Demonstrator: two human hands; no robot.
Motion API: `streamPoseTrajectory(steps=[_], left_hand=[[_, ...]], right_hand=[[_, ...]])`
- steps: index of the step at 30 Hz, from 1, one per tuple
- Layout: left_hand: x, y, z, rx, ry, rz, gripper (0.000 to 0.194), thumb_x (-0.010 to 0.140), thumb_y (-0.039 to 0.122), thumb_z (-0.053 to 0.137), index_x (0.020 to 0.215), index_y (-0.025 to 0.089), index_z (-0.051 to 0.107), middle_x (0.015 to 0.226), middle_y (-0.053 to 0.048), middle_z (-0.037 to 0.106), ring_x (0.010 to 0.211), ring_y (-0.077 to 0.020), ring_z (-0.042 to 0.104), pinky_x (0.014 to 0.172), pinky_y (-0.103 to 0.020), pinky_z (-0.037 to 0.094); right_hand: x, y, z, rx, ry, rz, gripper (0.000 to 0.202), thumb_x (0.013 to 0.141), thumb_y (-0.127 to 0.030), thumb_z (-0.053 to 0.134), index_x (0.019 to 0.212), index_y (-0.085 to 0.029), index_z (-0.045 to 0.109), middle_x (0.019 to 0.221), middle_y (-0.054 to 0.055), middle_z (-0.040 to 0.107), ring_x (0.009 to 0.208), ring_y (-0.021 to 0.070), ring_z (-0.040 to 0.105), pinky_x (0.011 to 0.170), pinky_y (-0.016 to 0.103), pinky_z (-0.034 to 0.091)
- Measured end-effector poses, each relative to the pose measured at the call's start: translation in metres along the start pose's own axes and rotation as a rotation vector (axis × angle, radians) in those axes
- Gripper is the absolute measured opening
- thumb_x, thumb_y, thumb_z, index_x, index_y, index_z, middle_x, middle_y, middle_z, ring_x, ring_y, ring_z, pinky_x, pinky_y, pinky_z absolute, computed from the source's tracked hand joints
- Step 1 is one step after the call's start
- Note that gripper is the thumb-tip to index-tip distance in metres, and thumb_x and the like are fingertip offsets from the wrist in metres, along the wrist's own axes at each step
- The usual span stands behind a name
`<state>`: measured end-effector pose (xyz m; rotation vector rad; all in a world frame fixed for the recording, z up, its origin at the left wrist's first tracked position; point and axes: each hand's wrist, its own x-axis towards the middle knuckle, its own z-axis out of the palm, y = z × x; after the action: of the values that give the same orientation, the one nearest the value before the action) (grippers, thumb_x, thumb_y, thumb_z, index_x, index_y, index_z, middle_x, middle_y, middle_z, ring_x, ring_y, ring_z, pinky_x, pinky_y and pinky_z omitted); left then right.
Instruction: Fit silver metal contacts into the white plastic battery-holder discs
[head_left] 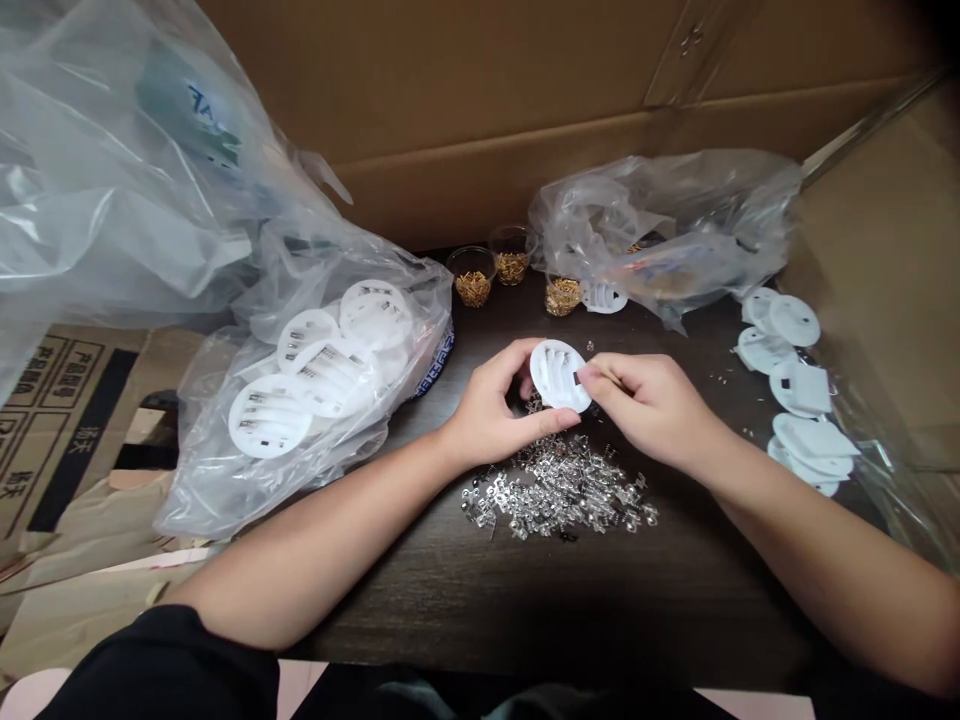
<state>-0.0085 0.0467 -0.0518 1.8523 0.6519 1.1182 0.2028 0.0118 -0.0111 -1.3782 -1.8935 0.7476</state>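
Observation:
My left hand (506,405) is closed around the left and lower edge of a round white plastic disc (556,375), thumb along its lower rim. The disc is tilted and shows several moulded slots with small metal bits. My right hand (645,400) pinches a thin light-brown stick (613,374) at the disc's right edge; the fingertips hide the stick's end. Just below both hands lies a heap of small silvery metal clips and springs (570,490) on the dark table (420,590).
Clear cups (472,280) of golden pieces stand behind the hands. At the left, a plastic bag (210,470) holds several white discs (270,415). More discs (801,387) lie at the right. Another bag (675,230) sits at the back, before a cardboard wall (465,90).

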Motion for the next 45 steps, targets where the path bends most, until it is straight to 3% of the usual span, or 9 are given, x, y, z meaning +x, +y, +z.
streamPoseTrajectory(steps=[4,7,9,12,15,18,23,30,45], left_hand=[[-0.003,0.003,0.001,0.069,-0.052,0.012,0.061,0.086,0.04,0.076,0.139,0.019,0.055,0.13,-0.014,0.069,0.109,-0.0248,0.068,0.092,-0.035,0.054],[-0.003,0.004,0.001,0.119,-0.052,-0.096,0.054,0.092,0.042,0.07,0.138,0.018,0.055,0.111,-0.009,0.074,0.084,-0.0171,0.068,0.075,-0.029,0.052],[-0.002,0.005,0.0,0.146,-0.083,-0.105,0.035,0.096,0.043,0.067,0.12,0.018,0.064,0.091,-0.004,0.075,0.072,-0.0141,0.065,0.069,-0.027,0.048],[-0.001,0.005,-0.002,0.255,-0.14,0.015,0.026,0.102,0.04,0.058,0.089,0.019,0.066,0.07,0.001,0.07,0.065,-0.0126,0.061,0.071,-0.028,0.044],[-0.001,0.001,-0.004,0.426,-0.133,0.18,0.026,0.102,0.035,0.056,0.082,0.02,0.063,0.064,0.003,0.065,0.058,-0.0117,0.054,0.071,-0.029,0.041],[-0.001,-0.003,-0.008,0.542,-0.137,0.276,0.02,0.1,0.03,0.058,0.083,0.019,0.061,0.06,0.005,0.06,0.054,-0.0113,0.048,0.069,-0.029,0.04],[0.0,-0.005,-0.011,0.658,-0.182,0.288,0.015,0.099,0.024,0.058,0.084,0.02,0.061,0.058,0.007,0.057,0.052,-0.0112,0.048,0.069,-0.029,0.039],[-0.001,-0.006,-0.01,0.705,-0.209,0.27,0.02,0.102,0.028,0.055,0.088,0.019,0.067,0.062,0.005,0.064,0.053,-0.0117,0.053,0.07,-0.03,0.04],[-0.003,-0.009,-0.01,0.712,-0.253,0.356,0.015,0.103,0.025,0.052,0.099,0.018,0.065,0.063,0.004,0.065,0.054,-0.0132,0.056,0.072,-0.03,0.044]], right_hand=[[-0.007,0.009,0.011,-0.007,0.177,-0.16,0.037,0.1,-0.032,0.059,0.066,-0.021,0.051,0.055,-0.005,0.042,0.05,0.0105,0.038,0.05,0.028,0.03],[-0.01,0.014,0.018,-0.108,0.278,-0.392,0.028,0.098,-0.023,0.061,0.072,-0.022,0.053,0.061,-0.003,0.047,0.053,0.0113,0.042,0.052,0.028,0.032],[-0.012,0.019,0.021,-0.172,0.262,-0.48,0.022,0.098,-0.022,0.062,0.076,-0.022,0.056,0.064,-0.002,0.05,0.054,0.0122,0.043,0.052,0.029,0.034],[-0.016,0.024,0.024,-0.18,0.253,-0.544,0.016,0.098,-0.034,0.065,0.088,-0.023,0.063,0.066,0.0,0.055,0.056,0.0145,0.047,0.053,0.031,0.039],[-0.019,0.026,0.022,-0.058,0.342,-0.549,0.031,0.102,-0.047,0.054,0.108,-0.019,0.068,0.08,0.007,0.064,0.069,0.0201,0.058,0.065,0.036,0.049],[-0.019,0.027,0.021,-0.011,0.398,-0.506,0.032,0.105,-0.025,0.046,0.126,-0.021,0.069,0.091,0.009,0.065,0.081,0.0211,0.061,0.074,0.038,0.051],[-0.015,0.034,0.019,-0.036,0.341,-0.513,0.045,0.099,-0.016,0.064,0.142,-0.029,0.066,0.078,-0.001,0.053,0.061,0.0114,0.047,0.057,0.026,0.042],[-0.015,0.038,0.02,-0.112,0.218,-0.493,0.048,0.106,-0.04,0.054,0.147,-0.017,0.063,0.081,0.001,0.052,0.061,0.0121,0.046,0.058,0.028,0.042],[-0.014,0.033,0.011,-0.345,0.138,-0.613,0.04,0.106,-0.033,0.055,0.133,-0.008,0.072,0.066,-0.003,0.048,0.055,0.0121,0.042,0.053,0.03,0.036]])
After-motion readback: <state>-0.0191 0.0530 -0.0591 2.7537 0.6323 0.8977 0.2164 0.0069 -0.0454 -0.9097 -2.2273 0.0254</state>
